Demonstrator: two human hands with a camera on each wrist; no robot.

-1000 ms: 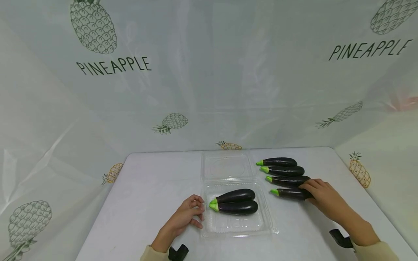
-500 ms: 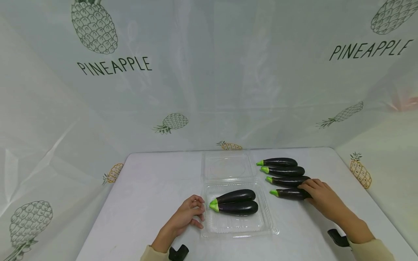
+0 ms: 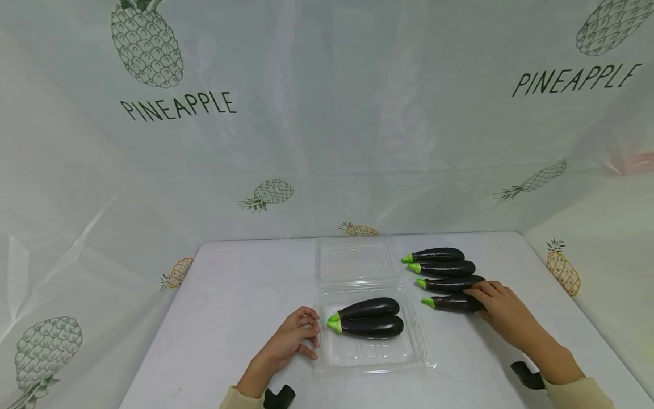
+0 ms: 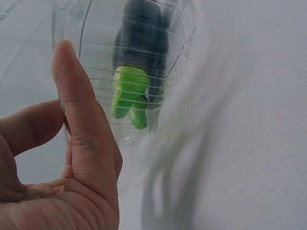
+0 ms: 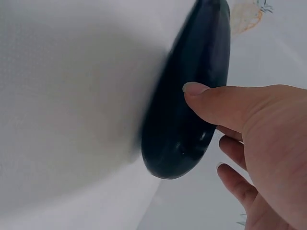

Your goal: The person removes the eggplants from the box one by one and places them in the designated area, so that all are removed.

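My right hand grips the blunt end of the nearest eggplant, which lies on the table. In the right wrist view the thumb presses on one side of this dark eggplant, and the other fingers are partly hidden behind it. My left hand holds the left rim of a clear plastic clamshell container; in the left wrist view its rim passes between thumb and index finger. Two glossy eggplants lie side by side in the container's base, green stem ends to the left.
Beyond the held eggplant, several more eggplants lie in a row to the right of the container. The container's open lid lies flat at the back. A pale sheet with pineapple prints hangs behind the white table.
The right hand has shifted very slightly to the left along the nearest eggplant. The left hand, container and other eggplants stay put.
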